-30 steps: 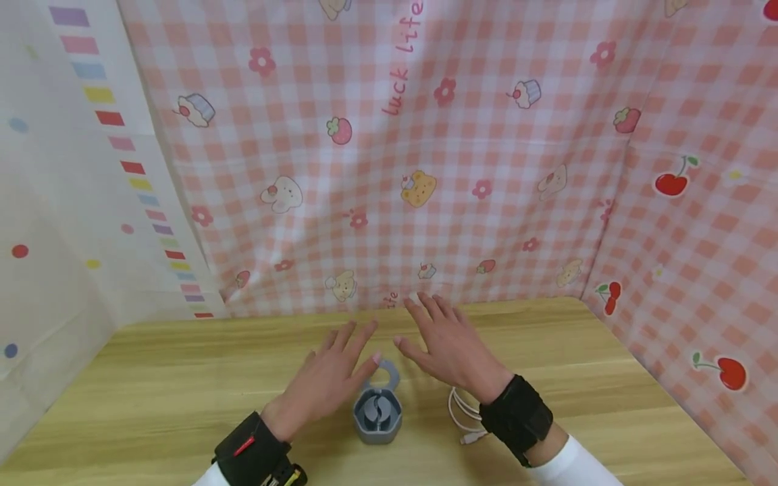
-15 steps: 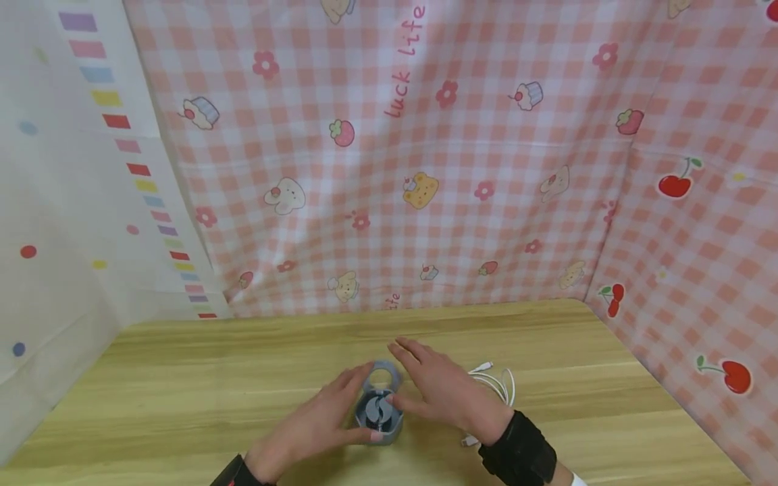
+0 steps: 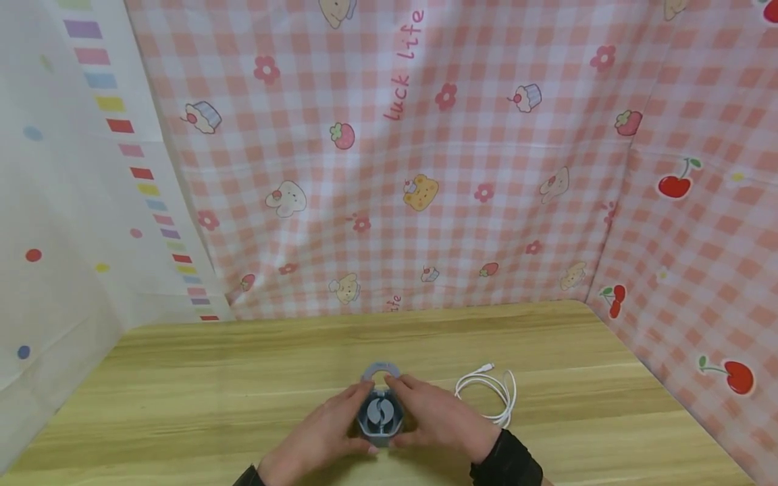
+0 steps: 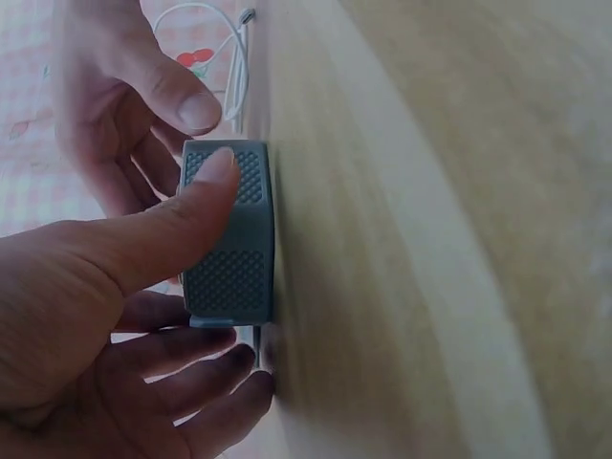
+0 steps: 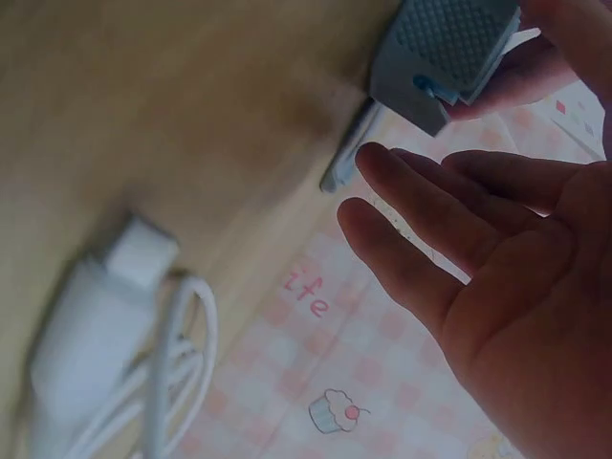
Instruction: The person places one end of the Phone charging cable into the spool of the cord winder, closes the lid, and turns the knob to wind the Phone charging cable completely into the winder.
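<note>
A grey hexagonal device with a ring behind it lies on the table. My left hand grips its left side; in the left wrist view the thumb presses the textured face of the device and the fingers curl round its side. My right hand is at the right side of the device, thumb near its front corner. Seen from the right wrist, the fingers of that hand are extended just beside the device; whether they touch it cannot be told.
A coiled white cable lies on the wooden table to the right of my right hand; its plug shows large in the right wrist view. A pink checked cloth hangs behind the table, with more cloth along both sides.
Both hands have come down and closer together at the device, and the left now grips it. The right has moved off the cable, which shows more fully.
</note>
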`<state>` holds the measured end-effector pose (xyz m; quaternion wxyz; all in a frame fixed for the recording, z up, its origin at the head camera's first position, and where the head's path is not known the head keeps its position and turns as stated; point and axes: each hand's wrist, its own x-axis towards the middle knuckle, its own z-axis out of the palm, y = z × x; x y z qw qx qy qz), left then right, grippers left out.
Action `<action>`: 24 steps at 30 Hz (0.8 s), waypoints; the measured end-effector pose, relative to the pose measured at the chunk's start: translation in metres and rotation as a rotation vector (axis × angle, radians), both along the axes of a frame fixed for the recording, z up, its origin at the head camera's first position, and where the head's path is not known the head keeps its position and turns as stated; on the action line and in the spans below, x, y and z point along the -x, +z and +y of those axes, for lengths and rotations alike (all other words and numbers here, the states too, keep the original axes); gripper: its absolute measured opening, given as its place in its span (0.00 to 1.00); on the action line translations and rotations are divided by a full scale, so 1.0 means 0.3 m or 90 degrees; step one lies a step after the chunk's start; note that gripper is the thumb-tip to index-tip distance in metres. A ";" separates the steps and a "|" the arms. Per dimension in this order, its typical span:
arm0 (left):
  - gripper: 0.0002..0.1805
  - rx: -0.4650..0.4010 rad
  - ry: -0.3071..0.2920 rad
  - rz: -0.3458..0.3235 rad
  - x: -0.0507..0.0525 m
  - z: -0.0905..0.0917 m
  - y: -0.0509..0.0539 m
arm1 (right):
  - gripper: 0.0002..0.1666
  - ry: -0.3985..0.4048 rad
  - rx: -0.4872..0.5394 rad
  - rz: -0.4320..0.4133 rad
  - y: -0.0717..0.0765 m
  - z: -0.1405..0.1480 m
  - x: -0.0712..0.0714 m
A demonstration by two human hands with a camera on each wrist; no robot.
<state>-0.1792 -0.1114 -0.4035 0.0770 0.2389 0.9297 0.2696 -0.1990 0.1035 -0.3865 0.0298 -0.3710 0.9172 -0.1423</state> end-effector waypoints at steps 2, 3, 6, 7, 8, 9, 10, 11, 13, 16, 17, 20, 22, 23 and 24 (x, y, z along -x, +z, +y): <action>0.49 0.000 0.001 0.012 -0.003 0.002 -0.004 | 0.51 -0.002 -0.002 0.003 -0.009 -0.003 -0.001; 0.48 0.002 0.002 0.019 -0.003 0.003 -0.006 | 0.51 -0.003 -0.004 0.008 -0.013 -0.005 -0.001; 0.45 0.009 0.006 0.039 -0.005 0.005 -0.010 | 0.50 -0.006 -0.008 0.015 -0.021 -0.009 0.001; 0.44 0.012 0.006 0.046 -0.004 0.005 -0.011 | 0.50 -0.006 -0.009 0.017 -0.023 -0.011 0.002; 0.43 0.013 0.006 0.050 -0.003 0.005 -0.012 | 0.49 -0.005 -0.009 0.018 -0.024 -0.012 0.003; 0.42 0.012 0.005 0.055 -0.002 0.005 -0.014 | 0.48 -0.003 -0.009 0.020 -0.026 -0.014 0.004; 0.41 0.011 0.004 0.057 -0.001 0.005 -0.014 | 0.47 -0.002 -0.008 0.021 -0.027 -0.014 0.004; 0.40 0.011 0.004 0.060 0.000 0.006 -0.014 | 0.46 -0.002 -0.007 0.022 -0.027 -0.014 0.004; 0.37 0.006 0.001 0.061 0.004 0.008 -0.014 | 0.45 0.000 -0.006 0.026 -0.028 -0.014 0.003; 0.34 -0.005 0.004 0.055 0.006 0.011 -0.012 | 0.43 0.006 -0.003 0.028 -0.025 -0.013 0.003; 0.35 -0.011 0.007 0.052 0.006 0.012 -0.010 | 0.43 0.008 0.001 0.023 -0.022 -0.012 0.003; 0.36 -0.063 0.015 0.035 0.005 0.014 0.000 | 0.41 0.019 0.026 -0.005 -0.001 -0.003 0.007; 0.38 -0.119 0.014 0.017 0.003 0.014 0.013 | 0.39 0.029 0.051 -0.020 0.022 0.007 0.009; 0.39 -0.152 0.010 0.010 0.001 0.013 0.021 | 0.39 0.036 0.065 -0.024 0.036 0.014 0.008; 0.39 -0.183 0.002 0.004 -0.001 0.013 0.029 | 0.38 0.041 0.078 -0.028 0.051 0.021 0.007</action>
